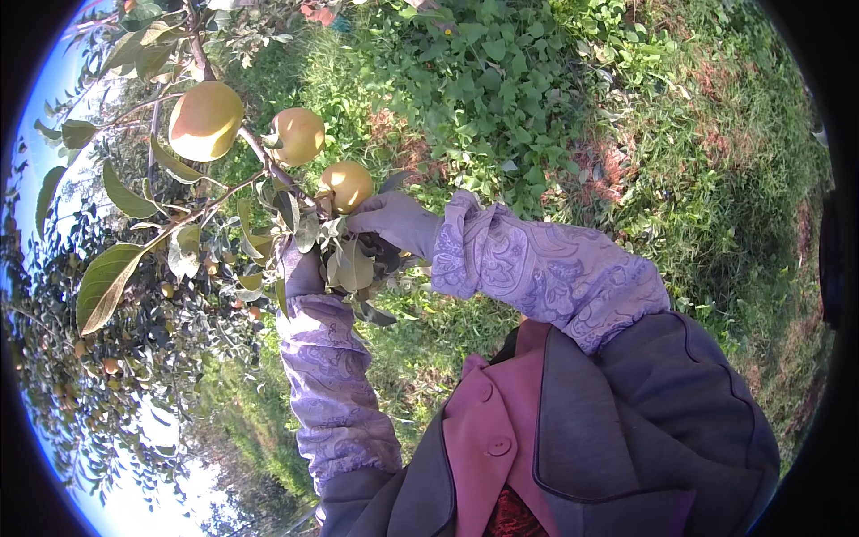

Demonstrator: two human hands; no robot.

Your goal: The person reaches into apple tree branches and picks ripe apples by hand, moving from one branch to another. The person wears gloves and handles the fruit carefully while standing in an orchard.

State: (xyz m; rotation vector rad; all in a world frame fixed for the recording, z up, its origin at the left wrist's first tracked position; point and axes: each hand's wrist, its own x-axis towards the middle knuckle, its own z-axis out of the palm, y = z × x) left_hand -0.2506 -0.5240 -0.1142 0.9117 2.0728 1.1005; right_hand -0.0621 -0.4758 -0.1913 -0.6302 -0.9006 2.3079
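My right hand [396, 220], in what looks like a thin pale glove, has its fingertips pinched together at apple leaves [352, 267], just below a yellow apple [347, 186]. My left hand [303, 268], in a greyish glove, reaches up from below into the same leaf cluster; leaves hide its fingers, so its grip cannot be seen. A second yellow apple [298, 137] and a larger one with a reddish tint [206, 121] hang farther up the branch [258, 149]. Patterned lilac sleeves cover both forearms.
A leafy side twig [194, 216] reaches out to the left. Behind it, more apple trees [100, 403] bear small fruit. Low green plants and grass [510, 101] cover the ground at the top and right. A twig with leaves rises at the upper left.
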